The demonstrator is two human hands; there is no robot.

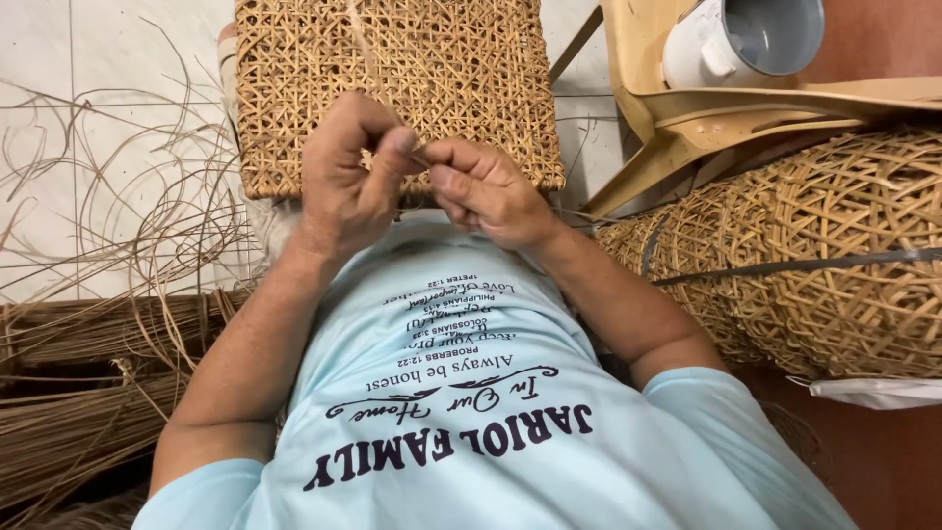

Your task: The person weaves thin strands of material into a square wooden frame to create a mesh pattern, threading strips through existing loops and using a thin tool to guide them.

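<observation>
Both hands pinch a thin tan cane strip (420, 149) at the square woven rattan panel's (392, 69) six o'clock edge: left hand (343, 172), right hand (481, 191). Hard pulling could snap the strip.

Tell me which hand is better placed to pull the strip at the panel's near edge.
Probably the left hand: its thumb and forefinger pinch the strip at the woven panel edge; the right hand only braces beside it.

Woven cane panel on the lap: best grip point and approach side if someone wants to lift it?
Probably the woven panel by its left edge, from the tiled-floor side: that edge shows free, while the left hand and right hand crowd the near edge and a chair sits to the right.
</observation>
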